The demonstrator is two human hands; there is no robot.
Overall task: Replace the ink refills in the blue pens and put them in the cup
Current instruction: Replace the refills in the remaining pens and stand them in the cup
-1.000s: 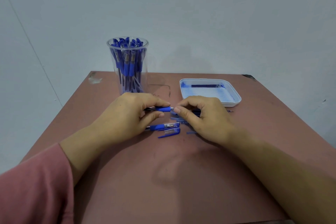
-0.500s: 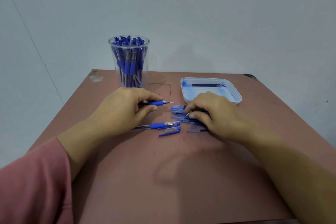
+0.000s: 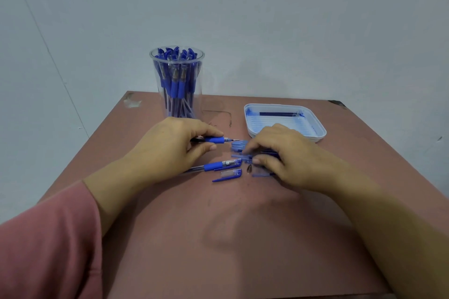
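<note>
Here, toward the far left corner of the bench [image 3: 218,238]: clear cup [image 3: 177,85], upright, crammed with blue pens [image 3: 175,80], caps up, blue grips showing through the wall.

Toward the far right corner: shallow white tray [image 3: 320,132], blue-stained inside, holding thin dark refills [image 3: 279,113] laid along its far wall. Number of refills not clear.

Left hand [image 3: 170,148] just in front of the cup, knuckles up, pinching an uncapped pen [image 3: 215,139] by its blue grip between thumb and forefinger. Pen level, metal point aimed at the right hand, stopping just short of the pile there.

Right hand [image 3: 289,160] in front of the tray's near edge, fingers bent down over a loose pile of pale blue caps [image 3: 239,145] and darker pen parts lying on the bench. Fingertips touching the pile, thumb at its near side. Cannot tell whether any single piece is pinched.

Between the hands, nearer the front edge: second pen [image 3: 213,165] flat on the bench, uncapped, clear barrel running under the left hand. Just in front of it, a loose cap [image 3: 228,175]. Beside that, a small dark cone-shaped tip [image 3: 249,168], apart from both pens, close to the right thumb.

Pink sleeve [image 3: 48,238] over the near left corner.
</note>
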